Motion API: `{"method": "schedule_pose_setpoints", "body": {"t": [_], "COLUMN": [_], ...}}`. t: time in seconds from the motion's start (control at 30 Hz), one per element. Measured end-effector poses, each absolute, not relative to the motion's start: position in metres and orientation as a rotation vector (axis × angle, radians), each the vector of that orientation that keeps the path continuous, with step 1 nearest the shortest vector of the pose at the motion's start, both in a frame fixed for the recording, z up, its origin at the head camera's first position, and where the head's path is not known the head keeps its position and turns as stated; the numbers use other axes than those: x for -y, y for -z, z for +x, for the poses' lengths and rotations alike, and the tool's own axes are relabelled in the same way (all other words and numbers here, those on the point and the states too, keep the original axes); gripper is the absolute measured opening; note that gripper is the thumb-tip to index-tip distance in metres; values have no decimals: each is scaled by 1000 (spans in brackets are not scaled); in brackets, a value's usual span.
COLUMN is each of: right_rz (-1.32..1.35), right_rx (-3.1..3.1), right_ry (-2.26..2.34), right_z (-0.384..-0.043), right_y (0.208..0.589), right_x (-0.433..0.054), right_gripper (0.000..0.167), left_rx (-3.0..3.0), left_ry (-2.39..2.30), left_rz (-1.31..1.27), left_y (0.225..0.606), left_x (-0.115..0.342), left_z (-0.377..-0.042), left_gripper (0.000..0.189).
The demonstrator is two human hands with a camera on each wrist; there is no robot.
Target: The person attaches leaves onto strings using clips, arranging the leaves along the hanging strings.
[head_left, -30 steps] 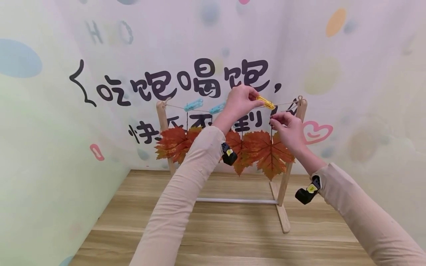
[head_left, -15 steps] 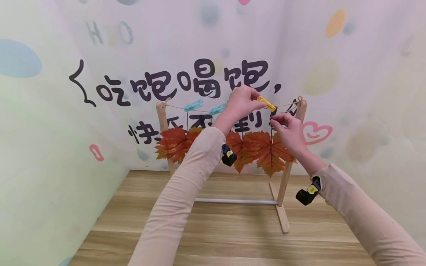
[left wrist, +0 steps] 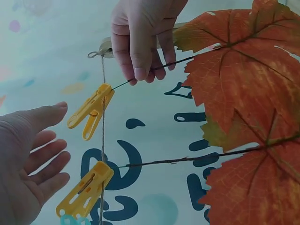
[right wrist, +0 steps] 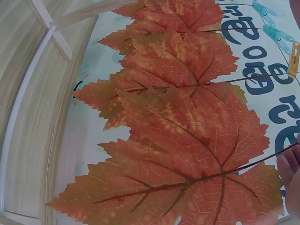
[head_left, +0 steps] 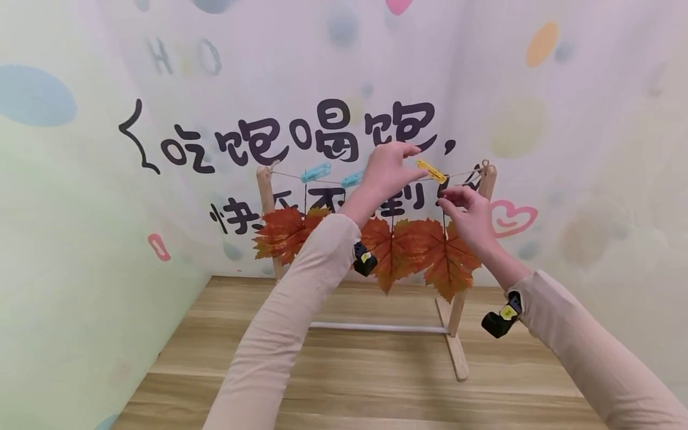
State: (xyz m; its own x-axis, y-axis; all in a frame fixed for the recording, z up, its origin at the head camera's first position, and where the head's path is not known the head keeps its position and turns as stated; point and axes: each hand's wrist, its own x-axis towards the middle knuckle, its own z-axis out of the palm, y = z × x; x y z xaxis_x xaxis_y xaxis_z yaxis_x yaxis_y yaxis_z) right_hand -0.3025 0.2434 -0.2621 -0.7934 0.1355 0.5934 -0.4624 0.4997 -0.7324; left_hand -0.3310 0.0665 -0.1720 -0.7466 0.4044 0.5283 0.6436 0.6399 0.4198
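Note:
Thumb and fingers of my left hand are spread apart beside a yellow clothespin. The left wrist view shows a gap between that left hand and the clothespin, whose nose clips a leaf's stem to the twine. Just below, my right hand pinches the thin dark stem of the rightmost orange-red maple leaf. This leaf hangs nearest in the right wrist view. A second yellow clothespin holds the neighbouring leaf's stem; my left hand hides it in the head view.
Two light blue clothespins hold more leaves at the left of the twine. The twine runs between wooden posts joined low down by a white rod. The rack stands on a wood-grain table before a printed backdrop.
My left fingers and thumb have come off the yellow clothespin, which stays on the twine. The right hand keeps its pinch on the stem. The head view has shifted slightly.

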Motion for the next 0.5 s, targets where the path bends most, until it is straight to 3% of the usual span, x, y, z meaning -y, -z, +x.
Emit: {"method": "schedule_pose_setpoints", "body": {"t": [0.5], "right_rz": [303], "right_rx": [2106], "right_ry": [-1250], "right_z": [-283], "right_y": [270], "right_x": [-253], "right_gripper": [29], "left_rx": [2238], "left_ry": [808], "left_rz": [-1031], "left_y": [207], "left_x": [-23], "left_z": [-304], "left_gripper": [29]}}
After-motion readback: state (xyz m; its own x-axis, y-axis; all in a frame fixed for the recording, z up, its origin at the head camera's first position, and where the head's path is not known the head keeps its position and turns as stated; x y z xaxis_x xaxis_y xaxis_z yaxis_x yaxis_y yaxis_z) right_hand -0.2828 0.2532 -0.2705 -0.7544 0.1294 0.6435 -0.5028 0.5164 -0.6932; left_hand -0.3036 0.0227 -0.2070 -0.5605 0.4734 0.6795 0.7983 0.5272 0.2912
